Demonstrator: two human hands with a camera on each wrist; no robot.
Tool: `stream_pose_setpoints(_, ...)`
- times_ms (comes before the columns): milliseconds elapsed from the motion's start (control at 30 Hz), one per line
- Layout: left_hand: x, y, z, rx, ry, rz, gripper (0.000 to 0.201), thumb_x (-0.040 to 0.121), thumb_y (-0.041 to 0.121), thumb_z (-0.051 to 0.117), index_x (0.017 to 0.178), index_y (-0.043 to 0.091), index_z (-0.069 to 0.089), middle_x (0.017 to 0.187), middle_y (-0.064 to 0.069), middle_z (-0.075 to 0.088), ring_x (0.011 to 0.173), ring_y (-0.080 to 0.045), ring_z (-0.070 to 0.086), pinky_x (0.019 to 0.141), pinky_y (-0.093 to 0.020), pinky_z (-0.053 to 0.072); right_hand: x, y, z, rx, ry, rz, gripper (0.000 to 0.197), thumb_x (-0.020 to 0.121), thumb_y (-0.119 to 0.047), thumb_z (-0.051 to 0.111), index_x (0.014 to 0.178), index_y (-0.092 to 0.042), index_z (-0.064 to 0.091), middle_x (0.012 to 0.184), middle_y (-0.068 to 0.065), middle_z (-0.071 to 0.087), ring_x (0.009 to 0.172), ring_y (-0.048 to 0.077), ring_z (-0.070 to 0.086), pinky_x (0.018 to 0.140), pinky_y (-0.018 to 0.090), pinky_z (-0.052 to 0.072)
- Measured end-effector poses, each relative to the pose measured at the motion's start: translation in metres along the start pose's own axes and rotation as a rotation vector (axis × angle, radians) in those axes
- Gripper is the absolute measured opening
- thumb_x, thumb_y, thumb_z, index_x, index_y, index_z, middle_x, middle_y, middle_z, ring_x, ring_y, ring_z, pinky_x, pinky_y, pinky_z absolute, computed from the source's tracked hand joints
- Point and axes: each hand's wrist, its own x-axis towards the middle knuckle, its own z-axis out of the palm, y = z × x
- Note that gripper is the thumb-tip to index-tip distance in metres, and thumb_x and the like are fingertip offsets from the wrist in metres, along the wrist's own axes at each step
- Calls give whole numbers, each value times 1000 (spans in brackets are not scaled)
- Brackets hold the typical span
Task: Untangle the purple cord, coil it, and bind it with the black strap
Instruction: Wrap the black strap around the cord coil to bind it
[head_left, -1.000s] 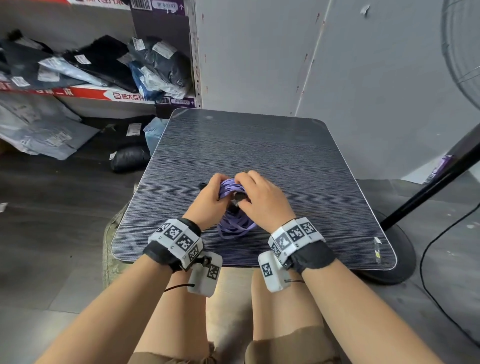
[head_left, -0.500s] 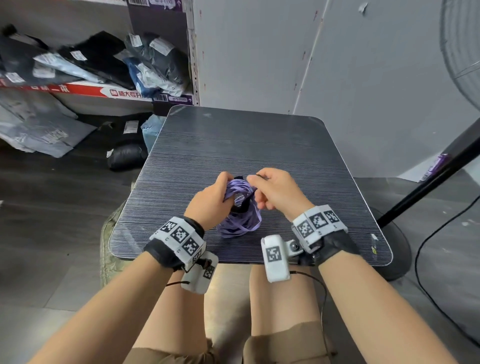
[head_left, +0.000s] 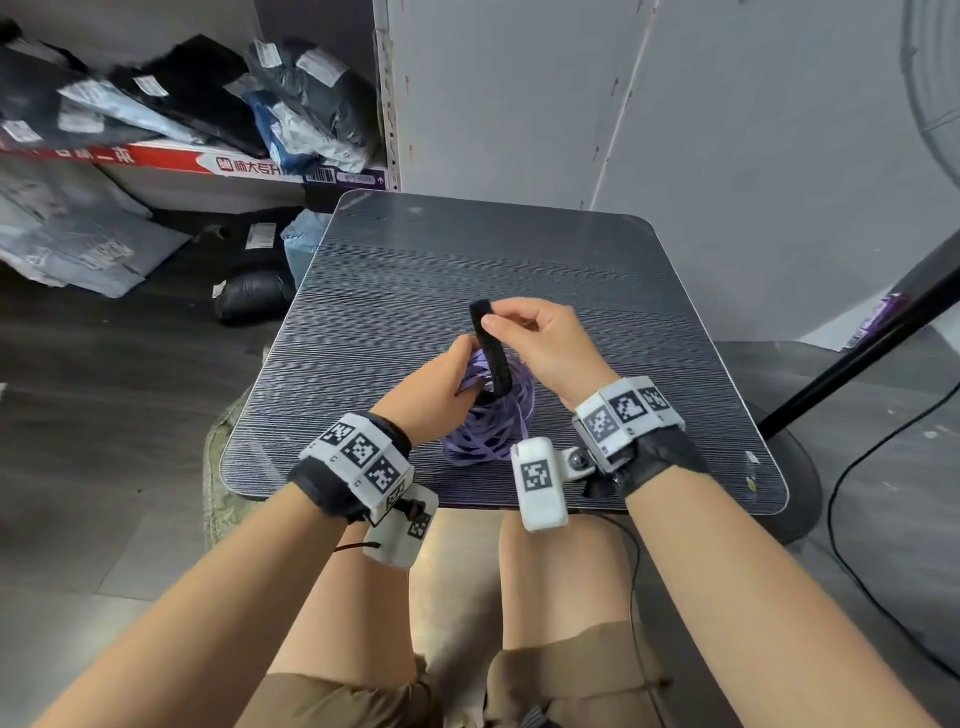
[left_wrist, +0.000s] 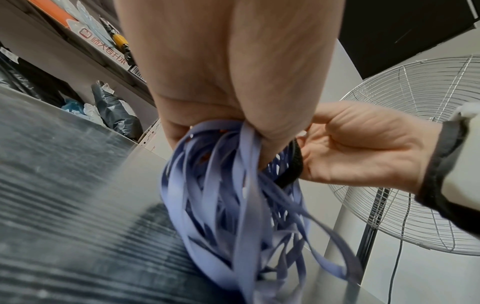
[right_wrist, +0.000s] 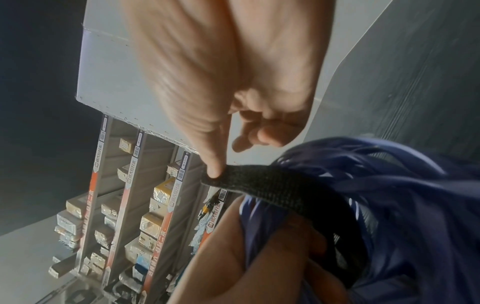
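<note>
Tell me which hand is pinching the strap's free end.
The right hand: it pinches the raised tip of the black strap. The left hand instead grips the purple cord coil.

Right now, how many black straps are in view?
1: the black strap, pinched at its free end by the right hand, runs down through the purple cord coil gripped by the left hand.

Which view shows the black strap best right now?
The head view: the black strap shows full length, its end pinched by the right hand, rising from the purple cord. Right wrist shows the pinched end close up; left wrist only a sliver.
</note>
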Motion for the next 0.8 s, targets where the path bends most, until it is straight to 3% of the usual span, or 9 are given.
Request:
stream_pose_setpoints(100,0,1,-2,-8,-39,-10,38,96,16,47,132,11,35,127,-8,55,113,-24,55,93,-43,45,1,6,0,-42,-11,-25,19,87,-17,64,105,-13,70,106,3,68,95,9,62,88,23,48)
stream_pose_setpoints(233,-1,2,-3,5,-61,-17,37,94,16,50,129,12,38,121,-8,58,106,-24,57,89,-45,47,2,9,1,-62,-1,-16,21,88,-15,63,107,-8,68,85,-2,66,65,-1,56,67,17,46)
stream_pose_setpoints(333,0,3,-3,43,-76,-49,44,92,18,54,132,12,35,119,-8,58,102,-24,58,84,-43,48,2,13,2,-154,44,-38,22,87,-19,64,108,-16,62,85,-2,65,73,6,58,72,20,47)
stream_pose_setpoints(433,-1,2,0,22,-29,-102,52,91,21,56,133,10,26,105,-7,60,88,-26,61,73,-40,47,-1,17,4,-233,42,-71,18,87,-22,64,103,-22,56,82,-4,61,71,4,54,68,19,45)
stream_pose_setpoints(500,0,-1,2,-7,17,-119,52,92,19,53,133,12,22,91,-8,60,75,-27,60,66,-39,45,-2,19,4,-348,43,-134,8,88,-21,62,95,-19,62,88,-3,57,76,4,52,77,21,44)
stream_pose_setpoints(567,1,-2,3,-20,31,-112,52,94,17,50,136,12,20,82,-4,56,65,-23,56,59,-32,40,-1,22,4,-418,45,-167,8,88,-24,61,91,-19,67,94,0,55,86,13,54,84,25,43)
stream_pose_setpoints(633,2,0,2,6,5,-94,47,95,17,47,136,13,24,88,1,53,65,-11,51,53,-17,35,1,25,4,-474,36,-168,12,89,-28,58,88,-21,68,91,-1,60,87,18,55,81,29,43)
stream_pose_setpoints(733,3,3,2,56,-4,-69,35,97,16,45,130,10,37,102,-3,55,77,-16,50,54,-15,35,-1,23,3,-514,-7,-169,22,93,-32,52,84,-18,67,74,-10,59,78,16,53,69,28,37)
stream_pose_setpoints(800,4,2,2,69,20,-58,28,97,14,45,124,9,42,102,-6,57,77,-17,50,55,-15,35,-5,20,1,-503,-34,-182,26,95,-33,49,86,-17,67,78,-6,63,78,16,54,69,28,38)
